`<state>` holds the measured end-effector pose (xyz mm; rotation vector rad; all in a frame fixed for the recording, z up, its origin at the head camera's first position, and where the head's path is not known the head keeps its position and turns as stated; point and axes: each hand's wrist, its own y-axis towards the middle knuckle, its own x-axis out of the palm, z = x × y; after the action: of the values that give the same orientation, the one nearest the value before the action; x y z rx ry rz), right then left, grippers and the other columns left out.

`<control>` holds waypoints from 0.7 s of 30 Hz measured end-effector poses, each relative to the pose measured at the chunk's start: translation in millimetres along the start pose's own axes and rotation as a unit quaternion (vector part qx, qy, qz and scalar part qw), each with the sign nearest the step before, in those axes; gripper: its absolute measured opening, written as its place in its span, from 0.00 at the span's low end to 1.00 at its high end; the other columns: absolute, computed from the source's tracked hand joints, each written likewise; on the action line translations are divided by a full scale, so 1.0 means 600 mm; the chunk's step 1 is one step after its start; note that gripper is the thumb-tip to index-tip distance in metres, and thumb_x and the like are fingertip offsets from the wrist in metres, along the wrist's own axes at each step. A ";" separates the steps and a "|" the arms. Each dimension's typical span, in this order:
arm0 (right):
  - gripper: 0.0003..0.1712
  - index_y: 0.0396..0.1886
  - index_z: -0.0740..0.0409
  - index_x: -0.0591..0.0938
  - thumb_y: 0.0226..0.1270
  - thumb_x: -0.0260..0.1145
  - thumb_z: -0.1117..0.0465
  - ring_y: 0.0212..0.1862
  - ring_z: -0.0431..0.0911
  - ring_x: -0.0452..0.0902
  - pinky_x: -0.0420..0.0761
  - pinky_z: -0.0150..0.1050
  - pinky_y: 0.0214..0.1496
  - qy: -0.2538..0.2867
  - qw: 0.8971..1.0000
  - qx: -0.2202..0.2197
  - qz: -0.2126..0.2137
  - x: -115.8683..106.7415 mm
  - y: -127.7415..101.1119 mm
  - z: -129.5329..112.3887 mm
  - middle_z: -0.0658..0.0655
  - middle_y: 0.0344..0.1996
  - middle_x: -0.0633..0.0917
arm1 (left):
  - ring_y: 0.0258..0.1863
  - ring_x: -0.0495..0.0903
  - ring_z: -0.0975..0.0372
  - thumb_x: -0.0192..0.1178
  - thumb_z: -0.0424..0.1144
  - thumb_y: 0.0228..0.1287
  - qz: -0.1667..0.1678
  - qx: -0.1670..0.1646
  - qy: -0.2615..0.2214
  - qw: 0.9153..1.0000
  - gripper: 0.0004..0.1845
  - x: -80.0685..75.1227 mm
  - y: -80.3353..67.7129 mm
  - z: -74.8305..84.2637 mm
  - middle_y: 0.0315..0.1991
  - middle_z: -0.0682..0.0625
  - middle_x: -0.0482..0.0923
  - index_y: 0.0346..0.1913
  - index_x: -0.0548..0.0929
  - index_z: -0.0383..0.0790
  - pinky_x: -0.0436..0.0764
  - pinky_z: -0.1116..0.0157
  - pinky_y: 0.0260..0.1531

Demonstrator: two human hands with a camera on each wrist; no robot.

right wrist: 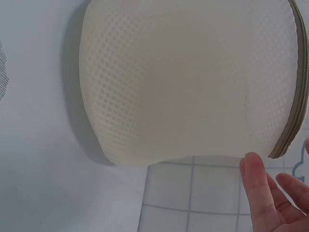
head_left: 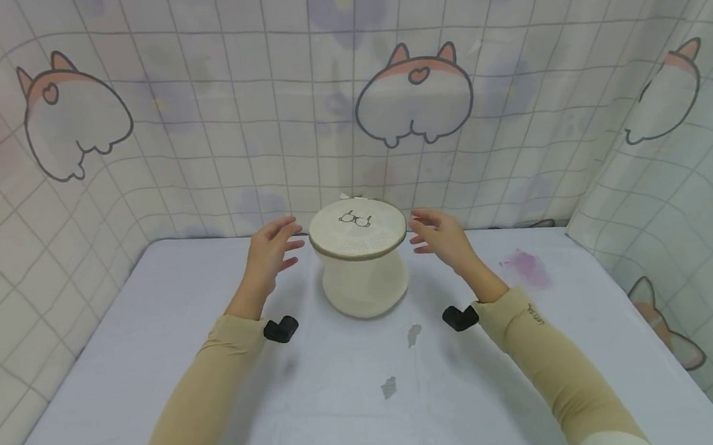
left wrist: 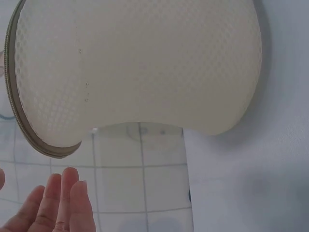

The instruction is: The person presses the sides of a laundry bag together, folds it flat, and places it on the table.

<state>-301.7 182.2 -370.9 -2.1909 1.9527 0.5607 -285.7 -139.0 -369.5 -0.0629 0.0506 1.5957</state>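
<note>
Tan sleeves (head_left: 200, 399) are stretching up from the bottom of the head view as I am reaching both arms across a pale lavender tabletop (head_left: 156, 409), each wrist carrying a small black camera mount (head_left: 280, 329). Two grey scuff marks (head_left: 388, 387) are lying on the surface between my forearms, and a smeared purple stain (head_left: 526, 268) is showing just beyond my right wrist. Standing upright near the far edge of the table, between my hands, is a cream-white mesh laundry pouch (head_left: 361, 264), drum-shaped with a pinched waist, a grey-brown zip band running around its flat round top, and a small black spectacles drawing on the lid. I am holding my left hand (head_left: 270, 255) just beside the pouch's left rim with fingers relaxed and spread, gripping nothing; the left wrist view shows my fingertips (left wrist: 63, 203) apart from the mesh. I am holding my right hand (head_left: 442, 237) just beside the right rim, likewise loose and holding nothing; in the right wrist view the thumb tip (right wrist: 253, 169) is sitting very close to the zip band, and whether it is touching I cannot tell. Behind the table a grid-patterned curtain printed with cartoon corgi rumps (head_left: 412, 97) is hanging as a backdrop.
</note>
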 end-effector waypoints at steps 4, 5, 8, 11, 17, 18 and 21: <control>0.31 0.75 0.68 0.67 0.81 0.58 0.56 0.53 0.64 0.83 0.87 0.38 0.46 0.017 1.000 0.021 -0.011 0.004 0.001 0.002 0.71 0.63 0.77 | 0.63 0.78 0.47 0.53 0.44 0.80 0.005 -0.020 -0.018 1.000 0.26 0.007 0.001 0.000 0.67 0.39 0.76 0.74 0.71 0.38 0.77 0.49 0.62; 0.31 0.75 0.68 0.67 0.81 0.59 0.57 0.52 0.64 0.83 0.87 0.38 0.46 0.025 0.999 0.026 -0.013 0.005 0.001 0.002 0.71 0.63 0.77 | 0.63 0.78 0.47 0.53 0.44 0.80 0.005 -0.025 -0.022 0.999 0.26 0.008 0.002 -0.001 0.67 0.39 0.76 0.74 0.71 0.38 0.77 0.49 0.62; 0.31 0.76 0.67 0.66 0.81 0.59 0.57 0.51 0.60 0.85 0.87 0.39 0.48 0.050 0.998 0.045 -0.018 0.007 0.004 0.000 0.70 0.62 0.77 | 0.63 0.78 0.48 0.55 0.42 0.79 0.005 -0.034 -0.036 0.999 0.25 0.013 0.003 -0.001 0.66 0.39 0.76 0.73 0.72 0.38 0.77 0.50 0.62; 0.31 0.76 0.66 0.66 0.81 0.60 0.57 0.46 0.54 0.87 0.86 0.39 0.49 0.074 0.995 0.063 -0.019 0.009 0.006 -0.004 0.70 0.61 0.78 | 0.60 0.80 0.50 0.56 0.42 0.78 0.007 -0.035 -0.044 0.998 0.25 0.018 0.003 0.000 0.66 0.40 0.77 0.73 0.73 0.38 0.77 0.50 0.62; 0.31 0.77 0.67 0.65 0.81 0.59 0.61 0.40 0.43 0.86 0.86 0.37 0.50 0.107 0.990 0.089 -0.033 0.009 0.009 -0.008 0.66 0.59 0.77 | 0.54 0.83 0.55 0.58 0.41 0.77 0.011 -0.047 -0.055 0.997 0.24 0.025 0.004 -0.001 0.66 0.43 0.77 0.71 0.75 0.39 0.81 0.55 0.58; 0.31 0.77 0.67 0.65 0.81 0.59 0.61 0.39 0.42 0.85 0.86 0.37 0.50 0.112 0.989 0.092 -0.035 0.009 0.010 -0.008 0.66 0.59 0.77 | 0.53 0.83 0.56 0.59 0.41 0.76 0.013 -0.048 -0.057 0.997 0.24 0.026 0.004 -0.001 0.65 0.43 0.77 0.71 0.75 0.39 0.82 0.57 0.56; 0.31 0.77 0.67 0.64 0.81 0.59 0.62 0.38 0.40 0.85 0.85 0.36 0.50 0.128 0.986 0.097 -0.040 0.011 0.010 -0.009 0.67 0.61 0.76 | 0.51 0.83 0.58 0.60 0.40 0.75 0.009 -0.049 -0.064 0.997 0.25 0.029 0.005 0.000 0.63 0.45 0.77 0.71 0.75 0.39 0.83 0.62 0.52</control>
<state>-306.3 173.3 -367.6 -2.2961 1.9300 0.0751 -289.1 -121.9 -370.8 -0.0372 -0.1274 1.6167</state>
